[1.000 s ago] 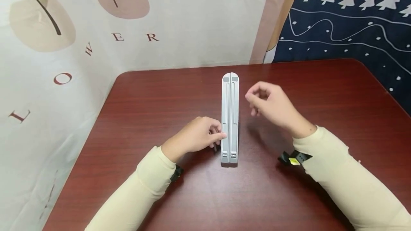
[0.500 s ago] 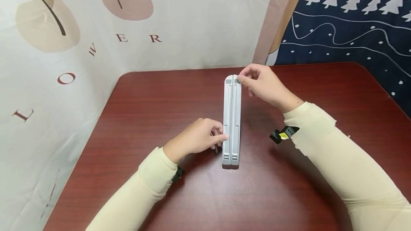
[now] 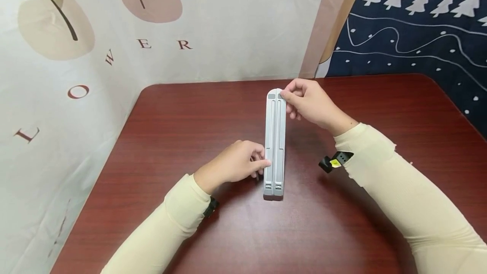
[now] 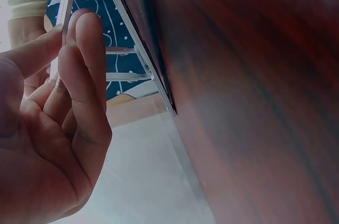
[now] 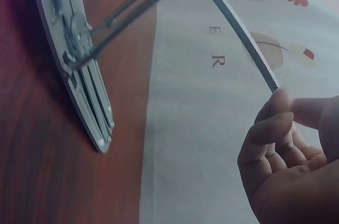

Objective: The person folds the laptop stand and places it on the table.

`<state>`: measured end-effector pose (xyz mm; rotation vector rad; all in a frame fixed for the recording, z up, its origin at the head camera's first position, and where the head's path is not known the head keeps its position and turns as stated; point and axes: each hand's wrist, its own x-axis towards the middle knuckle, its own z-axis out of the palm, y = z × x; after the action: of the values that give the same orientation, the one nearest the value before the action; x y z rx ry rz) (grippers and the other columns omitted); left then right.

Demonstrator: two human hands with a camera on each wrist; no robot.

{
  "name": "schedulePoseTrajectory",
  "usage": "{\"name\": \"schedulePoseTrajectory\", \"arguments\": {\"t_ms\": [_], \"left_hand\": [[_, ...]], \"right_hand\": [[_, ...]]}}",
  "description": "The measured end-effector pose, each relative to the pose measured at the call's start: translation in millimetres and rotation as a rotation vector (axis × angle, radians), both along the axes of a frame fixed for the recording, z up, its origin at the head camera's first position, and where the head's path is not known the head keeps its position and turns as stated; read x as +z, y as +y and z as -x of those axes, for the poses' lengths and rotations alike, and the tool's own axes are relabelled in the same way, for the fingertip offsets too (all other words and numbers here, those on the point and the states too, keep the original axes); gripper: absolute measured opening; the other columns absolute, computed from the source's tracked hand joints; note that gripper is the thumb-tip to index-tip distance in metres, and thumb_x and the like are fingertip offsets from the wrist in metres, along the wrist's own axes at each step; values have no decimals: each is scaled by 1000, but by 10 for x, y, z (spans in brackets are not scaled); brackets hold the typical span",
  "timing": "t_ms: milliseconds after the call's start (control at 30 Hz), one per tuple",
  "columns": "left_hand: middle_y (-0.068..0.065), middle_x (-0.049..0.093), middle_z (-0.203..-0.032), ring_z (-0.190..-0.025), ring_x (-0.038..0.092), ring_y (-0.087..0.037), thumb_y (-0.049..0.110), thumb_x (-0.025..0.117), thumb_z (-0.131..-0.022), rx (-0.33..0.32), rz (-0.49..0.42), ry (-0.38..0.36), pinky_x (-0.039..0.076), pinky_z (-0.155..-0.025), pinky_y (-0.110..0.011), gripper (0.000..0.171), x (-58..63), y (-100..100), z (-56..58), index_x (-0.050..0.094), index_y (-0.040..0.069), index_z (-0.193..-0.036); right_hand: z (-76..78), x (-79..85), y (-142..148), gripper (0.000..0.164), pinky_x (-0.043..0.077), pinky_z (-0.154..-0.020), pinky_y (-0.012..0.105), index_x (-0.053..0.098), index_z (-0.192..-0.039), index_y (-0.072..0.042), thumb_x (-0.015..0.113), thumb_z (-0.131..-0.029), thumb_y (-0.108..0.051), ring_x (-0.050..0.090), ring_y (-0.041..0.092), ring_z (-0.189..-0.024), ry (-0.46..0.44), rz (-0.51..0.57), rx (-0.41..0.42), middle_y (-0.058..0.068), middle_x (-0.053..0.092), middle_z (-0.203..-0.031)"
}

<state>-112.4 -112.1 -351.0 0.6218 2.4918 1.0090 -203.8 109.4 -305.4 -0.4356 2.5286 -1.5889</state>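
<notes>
we're pinching the likely light, stiff stand's [image 3: 271, 134] rims: left hand [image 3: 239, 162] nearer, right hand [image 3: 309, 102] toward the desk's [image 3: 171, 117] far edge

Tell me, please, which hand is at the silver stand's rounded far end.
The right hand: it pinches the stand there, while the left hand grips its left edge, closer to the near end.

In the head view, we see the stand [image 3: 279, 138] on the table [image 3: 171, 109], near the middle. The left hand [image 3: 241, 162] is at its lower left side, the right hand [image 3: 310, 102] at its upper right end. Behind the table, we find one cloth [image 3: 236, 20] at upper left, another cloth [image 3: 411, 41] at upper right.
</notes>
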Motion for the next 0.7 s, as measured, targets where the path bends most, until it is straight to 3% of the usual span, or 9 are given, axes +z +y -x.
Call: {"name": "schedulePoseTrajectory", "arguments": {"t_ms": [300, 700], "left_hand": [[0, 72, -71, -58, 69, -15, 21, 67, -96, -43, -3, -1, 53, -61, -23, 24, 18, -1, 9, 58, 10, -78], [-2, 71, -67, -58, 70, -19, 17, 68, -95, -120, 0, -12, 53, -59, -24, 21, 8, 26, 118, 61, 9, -77]], "right_hand": [[-65, -9, -28, 17, 51, -52, 25, 55, -102, -2, 59, -101, -18, 56, 14, -52, -24, 55, -16, 8, 59, -64], [-100, -5, 52, 15, 51, -52, 26, 52, -101, -1, 57, -102, -15, 57, 15, -51, -44, 79, -31, 7, 60, -63]]}}
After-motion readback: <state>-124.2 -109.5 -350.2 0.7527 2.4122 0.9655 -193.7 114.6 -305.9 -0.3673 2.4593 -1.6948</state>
